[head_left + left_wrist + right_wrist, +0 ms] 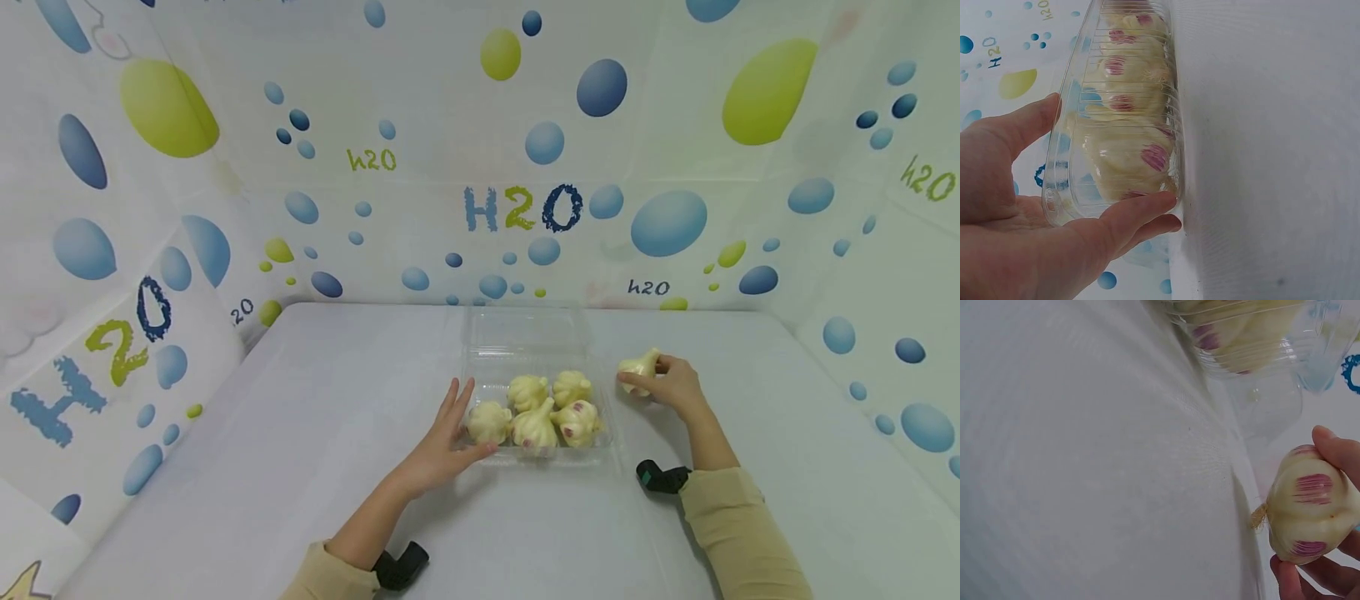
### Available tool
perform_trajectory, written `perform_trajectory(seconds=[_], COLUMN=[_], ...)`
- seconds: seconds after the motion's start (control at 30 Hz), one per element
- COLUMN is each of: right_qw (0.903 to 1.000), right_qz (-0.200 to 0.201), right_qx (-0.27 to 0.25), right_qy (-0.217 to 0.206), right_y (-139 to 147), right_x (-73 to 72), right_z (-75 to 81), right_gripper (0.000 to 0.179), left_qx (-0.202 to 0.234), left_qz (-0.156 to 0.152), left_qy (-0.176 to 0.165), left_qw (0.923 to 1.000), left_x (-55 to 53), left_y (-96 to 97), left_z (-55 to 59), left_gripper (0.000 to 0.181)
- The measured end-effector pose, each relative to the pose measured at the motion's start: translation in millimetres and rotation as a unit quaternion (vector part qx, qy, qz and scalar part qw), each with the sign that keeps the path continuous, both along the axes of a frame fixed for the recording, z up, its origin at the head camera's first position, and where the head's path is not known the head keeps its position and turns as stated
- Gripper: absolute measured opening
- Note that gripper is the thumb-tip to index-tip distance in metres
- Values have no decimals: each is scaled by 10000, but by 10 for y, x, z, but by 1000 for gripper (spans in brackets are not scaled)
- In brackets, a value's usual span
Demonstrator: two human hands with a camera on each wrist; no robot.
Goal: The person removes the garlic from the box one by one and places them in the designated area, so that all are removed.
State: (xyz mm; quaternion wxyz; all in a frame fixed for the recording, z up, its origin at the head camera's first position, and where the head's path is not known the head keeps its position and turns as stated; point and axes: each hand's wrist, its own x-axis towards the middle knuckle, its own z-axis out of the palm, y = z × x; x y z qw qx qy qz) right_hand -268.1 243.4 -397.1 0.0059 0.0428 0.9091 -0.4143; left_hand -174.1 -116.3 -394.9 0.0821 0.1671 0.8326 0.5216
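Note:
My right hand (675, 383) pinches a garlic bulb (639, 372) between thumb and fingers, right of the clear plastic container. In the right wrist view, this bulb (1307, 503) has purple streaks and a root tuft facing the table. My left hand (438, 454) touches the front left corner of the container (510, 455), fingers extended and spread, thumb along the front. Several pale garlic bulbs (534, 427) sit inside the container in two rows. Its hinged lid (528, 329) stands open at the back. Through the ribbed wall (1060, 181), the left wrist view shows purple-streaked bulbs.
The white-covered table (337, 375) extends around the container. Behind and beside it hang white sheets (427, 225) printed with blue and green drops and H2O lettering. Black wrist devices (662, 477) are worn beside both beige sleeves (738, 525).

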Motion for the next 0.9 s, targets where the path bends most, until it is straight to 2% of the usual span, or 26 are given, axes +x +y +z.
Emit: perform_trajectory(seconds=[0.2, 0.47, 0.53, 0.67, 0.7, 0.77, 0.9], right_qw=[9995, 9985, 9983, 9981, 9982, 9985, 9989], right_qz=[57, 141, 142, 136, 138, 153, 125], right_qx=[88, 281, 297, 223, 191, 185, 255], right_qy=[-295, -447, -482, -556, -550, -491, -373], right_y=[-10, -2, -1, -11, -11, -11, 5], right_x=[6, 1, 4, 29, 34, 54, 88], right_z=[59, 25, 25, 48, 54, 74, 110], right_gripper=[88, 83, 84, 87, 86, 85, 84], left_qx=[-17, 99, 174, 171, 149, 48, -12], left_qz=[12, -24, -17, -18, -19, -34, -12], left_qy=[82, 16, -10, -24, -23, 26, 35], left_qw=[10000, 9999, 9998, 9998, 9999, 10000, 10000], left_x=[0, 2, 51, 64, 62, 10, -2], left_y=[-2, 2, 19, 24, 24, 4, -4], left_z=[3, -7, 78, 95, 92, 2, -13], left_gripper=[90, 89, 88, 87, 87, 88, 88])
